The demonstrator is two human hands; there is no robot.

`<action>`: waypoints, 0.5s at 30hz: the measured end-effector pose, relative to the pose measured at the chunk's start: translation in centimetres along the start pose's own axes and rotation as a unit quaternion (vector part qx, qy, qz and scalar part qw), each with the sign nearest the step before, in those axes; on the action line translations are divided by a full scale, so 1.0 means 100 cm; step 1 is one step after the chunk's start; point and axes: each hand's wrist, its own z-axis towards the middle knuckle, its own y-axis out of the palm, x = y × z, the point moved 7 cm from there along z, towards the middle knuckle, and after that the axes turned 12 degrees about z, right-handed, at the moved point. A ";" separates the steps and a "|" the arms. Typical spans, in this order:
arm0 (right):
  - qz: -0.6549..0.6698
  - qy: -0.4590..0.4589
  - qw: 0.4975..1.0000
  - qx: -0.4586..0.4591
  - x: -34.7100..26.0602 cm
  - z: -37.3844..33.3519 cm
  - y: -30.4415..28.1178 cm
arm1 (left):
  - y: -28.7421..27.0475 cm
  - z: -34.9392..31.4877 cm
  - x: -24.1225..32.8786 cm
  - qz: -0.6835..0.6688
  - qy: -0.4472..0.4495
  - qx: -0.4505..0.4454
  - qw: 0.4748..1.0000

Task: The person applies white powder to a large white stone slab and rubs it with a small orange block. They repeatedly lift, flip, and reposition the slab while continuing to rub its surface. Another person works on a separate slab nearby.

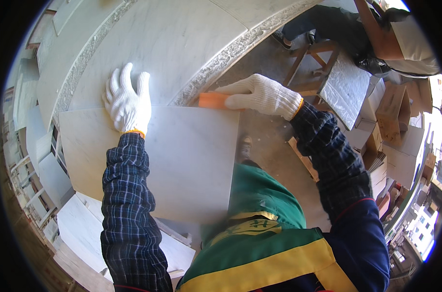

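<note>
A pale, faintly veined stone tile reaches from the larger stone slabs toward my body. My left hand, in a white knitted glove, lies with its fingers stretched across the tile's far edge and the slab beyond. At the tile's far right corner, my right hand, gloved likewise, grips an orange block between thumb and fingers. The block sits along the tile's far edge, beside the rough edge of the large slab. Its underside is hidden.
Another person is at the upper right, near a wooden stand and a plastic-wrapped panel. Cardboard boxes stand at the right. More stone slabs lean or lie at the left. Concrete floor shows between.
</note>
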 end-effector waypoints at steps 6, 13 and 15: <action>0.015 0.019 0.999 -0.040 0.021 -0.006 -0.006 | 0.002 -0.005 -0.001 -0.018 0.001 -0.007 1.000; 0.020 0.070 0.997 -0.027 0.029 -0.014 -0.014 | 0.001 -0.002 0.000 -0.026 0.006 -0.010 1.000; 0.002 0.080 0.997 -0.009 0.027 -0.014 -0.012 | -0.001 -0.004 0.000 -0.035 0.010 0.003 0.999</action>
